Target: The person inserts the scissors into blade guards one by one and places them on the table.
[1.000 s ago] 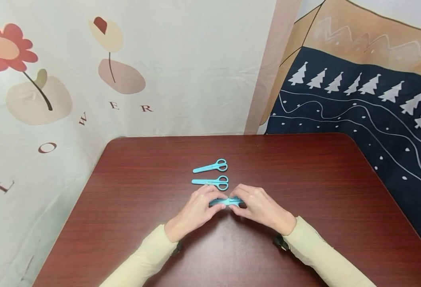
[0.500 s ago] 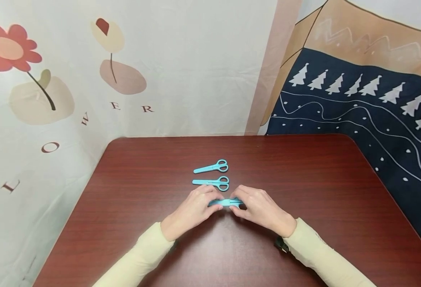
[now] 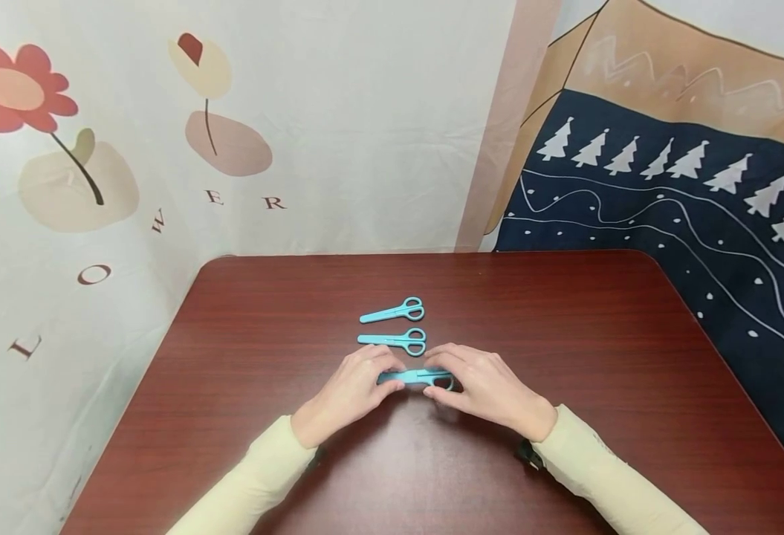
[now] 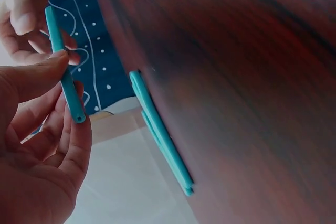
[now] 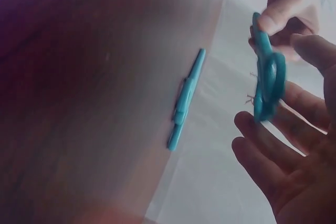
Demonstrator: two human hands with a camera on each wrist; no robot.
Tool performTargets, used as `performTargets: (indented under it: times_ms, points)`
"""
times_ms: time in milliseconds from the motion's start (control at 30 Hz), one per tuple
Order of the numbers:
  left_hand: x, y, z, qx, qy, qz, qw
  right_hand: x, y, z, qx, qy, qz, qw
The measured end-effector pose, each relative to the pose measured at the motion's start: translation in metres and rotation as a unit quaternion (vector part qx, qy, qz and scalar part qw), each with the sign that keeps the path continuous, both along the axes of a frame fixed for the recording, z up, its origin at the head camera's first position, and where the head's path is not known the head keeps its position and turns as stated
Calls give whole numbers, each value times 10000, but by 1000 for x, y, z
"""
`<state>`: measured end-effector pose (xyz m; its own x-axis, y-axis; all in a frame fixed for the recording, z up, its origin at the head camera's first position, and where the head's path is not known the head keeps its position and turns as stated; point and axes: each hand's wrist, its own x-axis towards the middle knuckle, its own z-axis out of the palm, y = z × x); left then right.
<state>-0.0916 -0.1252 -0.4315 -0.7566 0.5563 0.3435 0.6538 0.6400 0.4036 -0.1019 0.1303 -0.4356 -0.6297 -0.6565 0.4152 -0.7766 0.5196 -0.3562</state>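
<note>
Both hands hold one pair of teal scissors just above the dark red table. My left hand pinches the closed blade end between thumb and fingers. My right hand holds the handle loops, with the thumb on one side and the fingers on the other. Two more teal scissors lie flat just beyond the hands, the nearer pair and the farther pair, both with blades pointing left. They appear edge-on as scissors on the table in the left wrist view.
The table's far edge meets a flower-print cloth backdrop at the left and a dark blue tree-print cloth at the right. Cream sleeves cover both forearms. Bare tabletop stretches to both sides of the hands.
My left hand has slid a little left along the blades, so more of the held scissors shows between the hands. The two scissors on the table have not moved.
</note>
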Motion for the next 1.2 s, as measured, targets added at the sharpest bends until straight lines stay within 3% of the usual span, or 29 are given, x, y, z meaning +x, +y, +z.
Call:
performTargets:
  times_ms: [333, 700, 1200]
  points:
    - [-9, -17, -6, -124, -107, 169, 9997, -7, 18, 6, 53, -260, -536, 9982]
    - [-24, -21, -15, -726, -448, 143, 9963, -4, 39, 5, 208, -450, -967, 9941]
    - [-30, -21, -18, -947, -773, 112, 9924, -8, 69, 7, 313, -334, -1370, 9895]
